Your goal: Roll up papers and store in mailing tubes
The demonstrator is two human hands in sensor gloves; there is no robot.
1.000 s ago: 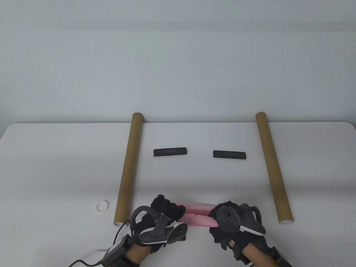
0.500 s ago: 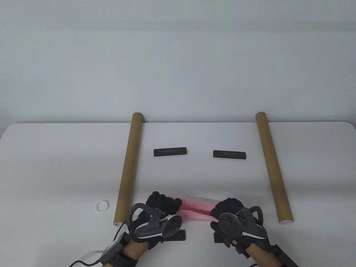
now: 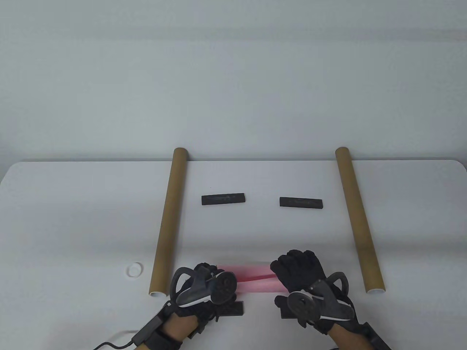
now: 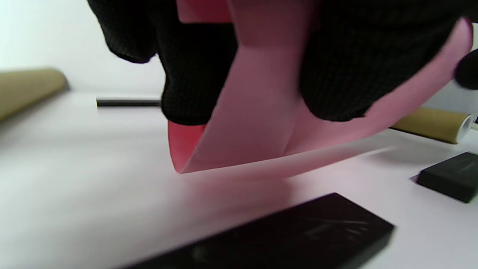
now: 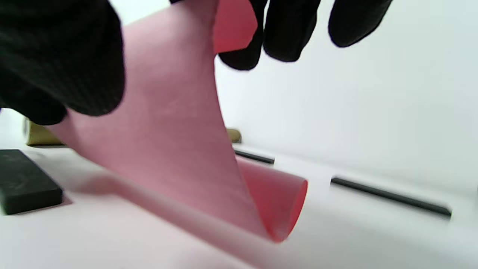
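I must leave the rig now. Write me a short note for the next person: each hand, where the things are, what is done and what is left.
Left hand: its grip holds the left end of the pink paper.
Right hand: fingers curled over the right end, thumb under it.
The paper is only loosely rolled, near the front of the table.
Left mailing tube and right mailing tube lie on either side, nothing in them that I can see.
Four black weight bars lie on the table, two far, two by the hands.
Done: rolling begun. Left: tighten the roll, slide it into a tube.
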